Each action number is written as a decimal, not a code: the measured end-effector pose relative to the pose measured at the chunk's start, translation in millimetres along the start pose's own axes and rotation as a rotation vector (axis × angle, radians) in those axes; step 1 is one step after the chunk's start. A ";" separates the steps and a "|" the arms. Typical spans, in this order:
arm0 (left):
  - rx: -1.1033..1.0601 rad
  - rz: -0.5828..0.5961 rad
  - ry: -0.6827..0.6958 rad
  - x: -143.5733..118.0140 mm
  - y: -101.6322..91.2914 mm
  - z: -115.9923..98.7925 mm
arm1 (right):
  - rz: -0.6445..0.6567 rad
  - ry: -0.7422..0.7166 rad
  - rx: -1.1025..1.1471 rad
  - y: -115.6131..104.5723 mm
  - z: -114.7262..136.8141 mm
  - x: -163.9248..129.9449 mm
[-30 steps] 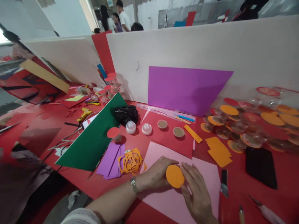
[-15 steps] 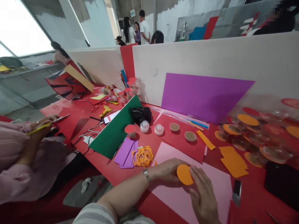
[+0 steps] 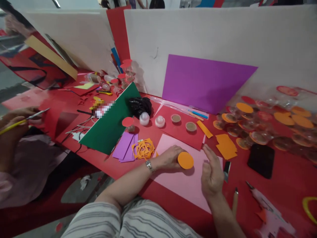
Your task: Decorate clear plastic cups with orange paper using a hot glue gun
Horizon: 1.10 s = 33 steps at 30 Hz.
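Head — R hand (image 3: 212, 171) now off orange disc (image 3: 185, 160)

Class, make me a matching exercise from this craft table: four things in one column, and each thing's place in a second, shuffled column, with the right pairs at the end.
Things
1. orange disc
2. purple sheet
3. black phone
4. orange cut-out

Places
A. leaning on the white board at the back
B. in the grip of the left hand, over the pink sheet
C. flat on the red table, right of the right hand
D. lying beside the small purple papers, left of the pink sheet

Pairs: 1-B, 2-A, 3-C, 4-D
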<state>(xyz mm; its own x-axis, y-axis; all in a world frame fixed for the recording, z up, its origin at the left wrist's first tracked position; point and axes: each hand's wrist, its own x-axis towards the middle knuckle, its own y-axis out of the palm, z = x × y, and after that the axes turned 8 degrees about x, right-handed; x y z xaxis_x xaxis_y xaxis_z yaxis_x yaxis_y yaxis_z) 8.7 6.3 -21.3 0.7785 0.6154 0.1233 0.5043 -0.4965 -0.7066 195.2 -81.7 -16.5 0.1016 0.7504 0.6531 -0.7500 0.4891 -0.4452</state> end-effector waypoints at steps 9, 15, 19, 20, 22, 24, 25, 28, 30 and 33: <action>0.098 0.018 -0.005 5.0 14.7 11.7 | 0.414 -0.369 -0.344 20.3 4.8 -2.9; 0.106 0.028 -0.049 4.6 13.1 8.1 | 0.406 -0.434 -0.407 26.1 5.0 -3.5; 0.104 0.032 -0.056 4.7 10.7 3.2 | 0.393 -0.433 -0.433 27.1 5.7 -6.1; 0.103 0.031 -0.059 4.4 9.9 1.7 | 0.390 -0.432 -0.437 27.0 6.0 -6.8; 0.092 0.030 -0.068 2.7 7.3 -1.4 | 0.392 -0.423 -0.429 25.8 6.8 -7.6; 0.063 0.031 -0.091 -0.5 2.9 -3.8 | 0.398 -0.405 -0.402 23.3 7.6 -7.7; 0.049 0.030 -0.102 -2.3 0.0 -4.4 | 0.404 -0.397 -0.386 22.0 8.0 -7.3; 0.002 0.034 -0.102 -7.1 -9.5 -4.5 | 0.421 -0.397 -0.361 19.9 9.7 -4.7; -0.020 0.033 -0.096 -8.3 -14.7 -4.3 | 0.434 -0.429 -0.358 21.0 10.7 -2.3; -0.026 0.037 -0.087 -6.6 -18.1 -6.0 | 0.444 -0.476 -0.360 24.8 11.7 0.7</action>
<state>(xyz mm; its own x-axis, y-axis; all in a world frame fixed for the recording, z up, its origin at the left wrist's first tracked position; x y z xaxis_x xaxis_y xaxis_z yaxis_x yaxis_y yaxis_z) -3.3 7.5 -5.2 0.7620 0.6466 0.0351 0.4859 -0.5352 -0.6910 169.0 -74.3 -19.9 -0.5169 0.6777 0.5230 -0.3858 0.3610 -0.8490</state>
